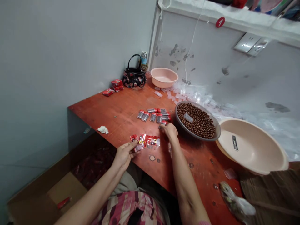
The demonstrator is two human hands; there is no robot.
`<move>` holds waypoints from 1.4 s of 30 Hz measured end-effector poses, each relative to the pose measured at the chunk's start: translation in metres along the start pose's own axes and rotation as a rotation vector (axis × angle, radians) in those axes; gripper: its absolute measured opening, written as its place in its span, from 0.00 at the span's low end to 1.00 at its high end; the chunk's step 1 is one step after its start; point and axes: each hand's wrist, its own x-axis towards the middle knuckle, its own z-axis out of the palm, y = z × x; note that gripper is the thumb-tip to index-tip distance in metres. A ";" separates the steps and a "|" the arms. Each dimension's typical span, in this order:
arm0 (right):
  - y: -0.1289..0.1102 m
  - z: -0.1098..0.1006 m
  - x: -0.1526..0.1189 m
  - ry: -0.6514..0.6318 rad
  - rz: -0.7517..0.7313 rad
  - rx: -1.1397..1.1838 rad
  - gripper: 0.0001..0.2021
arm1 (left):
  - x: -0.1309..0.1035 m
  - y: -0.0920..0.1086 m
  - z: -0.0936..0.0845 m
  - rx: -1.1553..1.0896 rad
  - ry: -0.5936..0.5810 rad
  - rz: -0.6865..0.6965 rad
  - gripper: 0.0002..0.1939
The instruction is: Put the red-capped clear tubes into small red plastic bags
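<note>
My left hand (125,153) pinches a small red-and-clear plastic packet (134,138) near the table's front edge. More flat red-printed clear packets (153,141) lie just to its right. My right hand (170,131) is closed, fingertips down on a small clear case with a red top and dark contents (163,124); the fingers partly hide it. Beyond that hand several similar filled cases (153,117) lie in a loose group. A grey basin (219,132) full of brown balls (199,120) stands right of them, with a clear empty case (188,117) on the balls.
Clear plastic cases (211,101) are heaped along the wall. A large cream basin (257,150) stands right, a smaller pink one (164,78) at the back. A black handbag (134,77), red packs (117,84) and crumpled tissue (103,129) lie left. Below is a cardboard box (67,187).
</note>
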 end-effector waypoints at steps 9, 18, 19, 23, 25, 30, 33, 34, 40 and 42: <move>-0.006 0.002 -0.043 -0.005 -0.236 0.238 0.12 | 0.010 0.001 -0.003 -0.272 0.078 -0.045 0.04; 0.000 0.027 -0.159 -0.217 -0.279 1.015 0.10 | 0.015 -0.003 0.007 -0.402 0.091 -0.059 0.03; -0.001 0.030 -0.162 -0.205 -0.271 1.018 0.10 | 0.015 -0.004 0.008 -0.403 0.078 -0.055 0.03; -0.002 0.034 -0.162 -0.214 -0.260 1.033 0.09 | 0.011 -0.007 0.012 -0.345 0.016 -0.023 0.01; -0.001 0.034 -0.160 -0.258 -0.252 1.067 0.09 | 0.008 -0.007 0.014 -0.300 -0.037 0.003 0.02; 0.002 0.033 -0.159 -0.251 -0.241 1.098 0.09 | 0.001 -0.003 0.017 -0.215 -0.186 0.049 0.05; 0.002 0.031 -0.161 -0.147 -0.299 1.014 0.10 | -0.002 -0.002 0.019 -0.130 -0.249 0.031 0.06; 0.002 0.031 -0.162 -0.114 -0.322 0.990 0.10 | -0.003 -0.003 0.019 -0.098 -0.264 0.018 0.07; 0.004 0.034 -0.161 -0.126 -0.324 1.054 0.10 | -0.004 -0.003 0.017 -0.009 -0.316 -0.010 0.09; 0.006 0.035 -0.159 -0.237 -0.254 1.171 0.09 | -0.004 -0.001 0.017 0.006 -0.337 -0.010 0.08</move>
